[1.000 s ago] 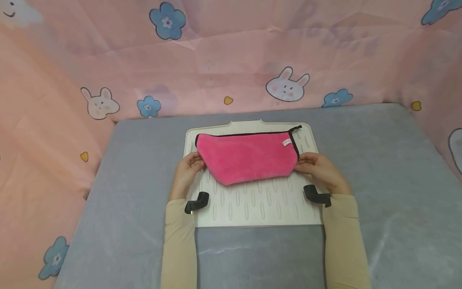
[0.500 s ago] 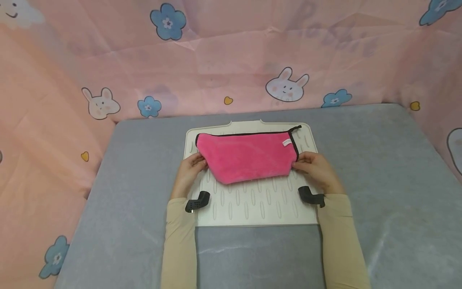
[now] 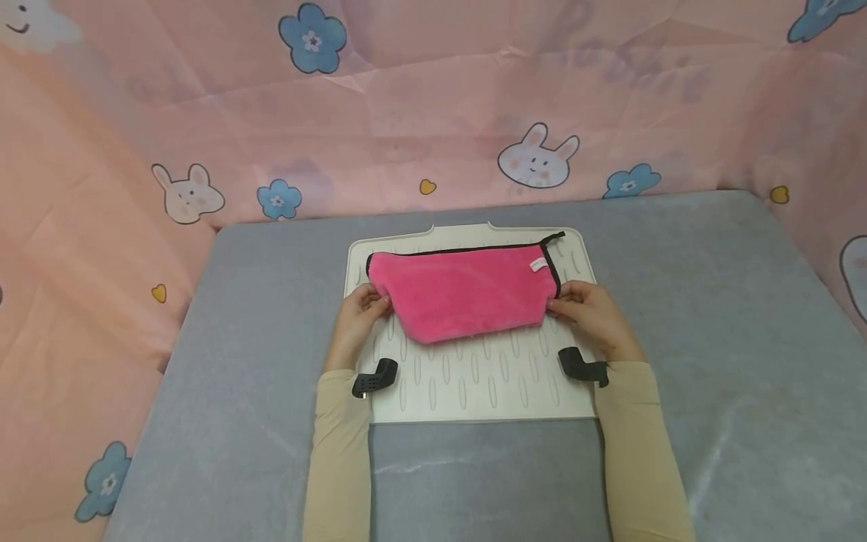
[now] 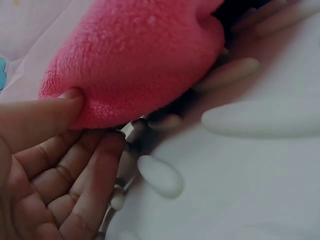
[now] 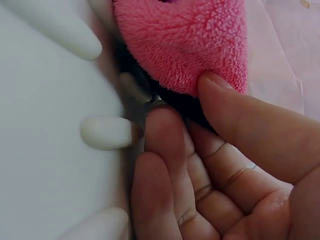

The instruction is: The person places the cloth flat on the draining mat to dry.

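Room at the sides, blocked in the middle.
You can pass over the grey table at both outer sides, or between your sleeves; above the white tray, your left hand, the pink cloth and your right hand bar the way.

Pink cloth is def fluffy plush, matt, w/ a short nubby pile that shows rly well in the wrist views. Black edging looks like flat fabric tape, tag is smooth & white. Tray looks like plastic tbh, smooth, semi-matt, w/ raised rounded ridges. Grey table = smooth w/ a faint sheen, material unclear. Backdrop is thin creased cloth, slight shine. Sleeves r soft matt fabric, black clips prob matt plastic.
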`<control>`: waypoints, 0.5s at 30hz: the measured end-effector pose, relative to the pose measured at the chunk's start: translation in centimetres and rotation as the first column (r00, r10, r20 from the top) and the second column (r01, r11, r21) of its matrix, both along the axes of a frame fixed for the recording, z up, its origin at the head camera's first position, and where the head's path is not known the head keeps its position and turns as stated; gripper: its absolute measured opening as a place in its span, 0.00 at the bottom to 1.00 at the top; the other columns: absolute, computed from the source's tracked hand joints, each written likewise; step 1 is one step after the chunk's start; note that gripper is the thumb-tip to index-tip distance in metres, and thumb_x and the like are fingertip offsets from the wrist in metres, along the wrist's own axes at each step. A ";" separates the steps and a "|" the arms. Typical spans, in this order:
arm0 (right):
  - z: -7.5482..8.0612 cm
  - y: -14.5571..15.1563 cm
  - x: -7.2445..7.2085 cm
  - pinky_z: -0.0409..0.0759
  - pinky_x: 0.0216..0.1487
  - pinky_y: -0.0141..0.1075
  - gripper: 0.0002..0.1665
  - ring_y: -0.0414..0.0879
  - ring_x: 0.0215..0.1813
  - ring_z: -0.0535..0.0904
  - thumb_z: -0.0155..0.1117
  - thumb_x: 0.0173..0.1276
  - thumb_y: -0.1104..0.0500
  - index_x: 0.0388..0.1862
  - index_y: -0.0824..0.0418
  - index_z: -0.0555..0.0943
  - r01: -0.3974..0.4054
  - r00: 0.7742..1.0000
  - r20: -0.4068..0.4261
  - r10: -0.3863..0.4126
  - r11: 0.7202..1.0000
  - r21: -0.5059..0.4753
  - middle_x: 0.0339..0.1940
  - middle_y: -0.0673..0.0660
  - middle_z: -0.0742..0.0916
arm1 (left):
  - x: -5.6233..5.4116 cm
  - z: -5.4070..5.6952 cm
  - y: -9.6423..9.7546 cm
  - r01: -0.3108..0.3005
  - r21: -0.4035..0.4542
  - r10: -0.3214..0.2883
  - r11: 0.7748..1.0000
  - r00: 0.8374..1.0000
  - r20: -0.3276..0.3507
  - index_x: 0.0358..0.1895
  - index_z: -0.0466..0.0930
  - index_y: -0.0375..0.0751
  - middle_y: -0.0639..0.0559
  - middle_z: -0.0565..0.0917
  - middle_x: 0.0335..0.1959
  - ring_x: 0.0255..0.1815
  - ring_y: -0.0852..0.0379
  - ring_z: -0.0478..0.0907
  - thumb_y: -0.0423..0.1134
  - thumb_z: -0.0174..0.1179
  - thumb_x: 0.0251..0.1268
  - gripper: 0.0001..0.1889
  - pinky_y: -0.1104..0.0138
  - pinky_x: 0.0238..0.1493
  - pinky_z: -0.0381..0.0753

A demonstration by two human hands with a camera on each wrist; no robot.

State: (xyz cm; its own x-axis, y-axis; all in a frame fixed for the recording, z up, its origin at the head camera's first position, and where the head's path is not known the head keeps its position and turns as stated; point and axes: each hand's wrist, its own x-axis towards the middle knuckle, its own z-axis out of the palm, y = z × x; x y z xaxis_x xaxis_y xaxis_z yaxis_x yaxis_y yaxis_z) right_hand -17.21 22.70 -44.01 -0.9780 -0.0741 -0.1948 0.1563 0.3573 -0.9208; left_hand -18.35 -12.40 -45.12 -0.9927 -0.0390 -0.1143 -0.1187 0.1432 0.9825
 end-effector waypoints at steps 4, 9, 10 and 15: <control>-0.1 0.0 0.0 0.79 0.39 0.25 0.09 0.32 0.33 0.79 0.57 0.67 0.69 0.38 0.79 0.72 0.022 0.999 -0.021 -0.024 0.997 -0.077 0.28 0.47 0.83 | 0.0 0.0 0.0 -0.045 0.001 0.045 0.999 0.999 0.001 0.43 0.73 0.24 0.37 0.80 0.37 0.30 0.64 0.76 0.26 0.53 0.66 0.06 0.74 0.36 0.75; 0.0 0.0 0.0 0.78 0.41 0.24 0.09 0.31 0.35 0.78 0.58 0.68 0.67 0.36 0.76 0.71 0.042 0.999 -0.028 -0.046 0.993 -0.111 0.28 0.43 0.83 | 0.0 0.1 0.0 -0.086 0.065 0.085 0.994 0.996 0.014 0.42 0.71 0.24 0.34 0.80 0.39 0.29 0.64 0.78 0.26 0.52 0.68 0.05 0.74 0.36 0.77; 0.1 0.0 0.0 0.78 0.42 0.24 0.10 0.31 0.36 0.78 0.57 0.68 0.67 0.36 0.76 0.70 0.041 0.999 -0.029 -0.045 0.993 -0.112 0.28 0.43 0.83 | 0.0 0.1 -0.1 -0.090 0.073 0.089 0.993 0.996 0.019 0.42 0.71 0.24 0.34 0.80 0.39 0.30 0.64 0.78 0.26 0.51 0.68 0.05 0.74 0.36 0.77; 0.1 -0.2 0.0 0.78 0.43 0.26 0.11 0.32 0.38 0.80 0.54 0.71 0.66 0.41 0.76 0.68 0.037 0.998 -0.050 -0.045 0.986 -0.163 0.32 0.44 0.83 | 0.0 0.2 -0.2 -0.099 0.108 0.096 0.989 0.995 0.032 0.41 0.70 0.27 0.35 0.81 0.39 0.30 0.64 0.80 0.28 0.50 0.70 0.05 0.71 0.40 0.79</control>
State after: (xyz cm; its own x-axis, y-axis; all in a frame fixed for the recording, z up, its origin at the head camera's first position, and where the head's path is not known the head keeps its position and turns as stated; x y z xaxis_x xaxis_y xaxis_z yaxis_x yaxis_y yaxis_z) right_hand -17.19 22.53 -43.87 -0.9895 -0.0602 -0.1314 0.1173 0.1972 -0.9733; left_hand -18.35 -12.65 -44.89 -0.9812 -0.1213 -0.1500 -0.1537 0.0220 0.9879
